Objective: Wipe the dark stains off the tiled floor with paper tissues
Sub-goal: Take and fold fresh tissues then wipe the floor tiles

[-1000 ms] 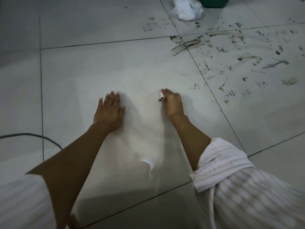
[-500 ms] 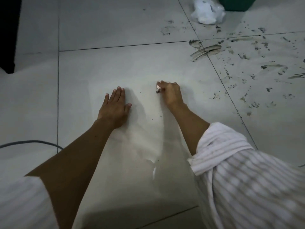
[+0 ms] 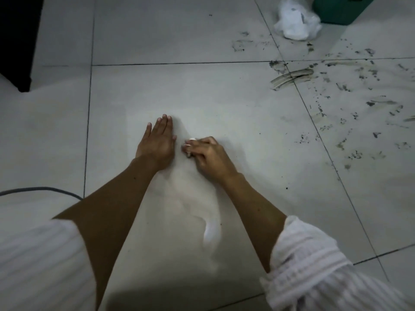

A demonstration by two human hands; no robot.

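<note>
My left hand (image 3: 158, 142) lies flat on the pale floor tile (image 3: 202, 97), palm down, fingers together, holding nothing. Just to its right my right hand (image 3: 207, 154) is curled shut on a small white paper tissue (image 3: 189, 145) pressed against the tile; only a bit of the tissue shows at the fingertips. Dark stains (image 3: 350, 113) spread over the tiles to the far right, with smeared streaks (image 3: 292, 78) at the tile corner. The tile under my hands shows only a few tiny specks.
A crumpled white plastic bag with tissues (image 3: 296, 21) lies at the top right beside a green bin (image 3: 339, 9). A dark piece of furniture (image 3: 18, 41) stands at the top left. A grey cable (image 3: 42, 190) runs across the floor at the left.
My right hand with the tissue has slid left and towards me, ending close beside my left hand. The left hand stays planted. The view has shifted so the stains sit further right.
</note>
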